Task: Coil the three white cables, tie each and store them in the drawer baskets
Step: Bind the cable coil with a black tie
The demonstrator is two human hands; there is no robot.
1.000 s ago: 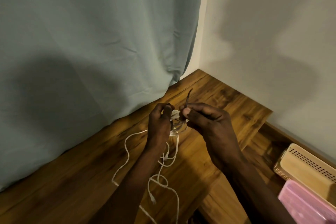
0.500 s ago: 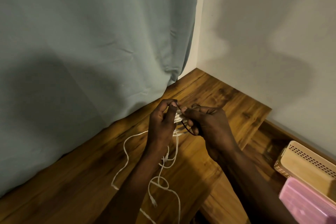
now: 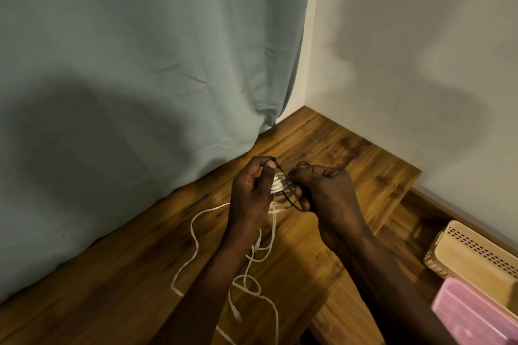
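Note:
A small coil of white cable (image 3: 278,182) sits between my two hands above the wooden table (image 3: 112,274). My left hand (image 3: 252,190) grips the coil and pinches one end of a thin dark tie (image 3: 291,203) at its fingertips. My right hand (image 3: 328,190) pinches the other end of the tie, which loops under the coil. More loose white cable (image 3: 193,235) trails in loops over the table below my left forearm, with a plug end (image 3: 236,315) lying near the front.
A grey-green curtain (image 3: 140,78) hangs along the table's back edge. A white wall (image 3: 420,50) closes the right side. A beige perforated basket (image 3: 476,255) and a pink basket (image 3: 473,316) sit in the lower space at the right.
The dark tie, which stood up from my right fingers, now runs around the coil between both hands. My hands have drawn closer together.

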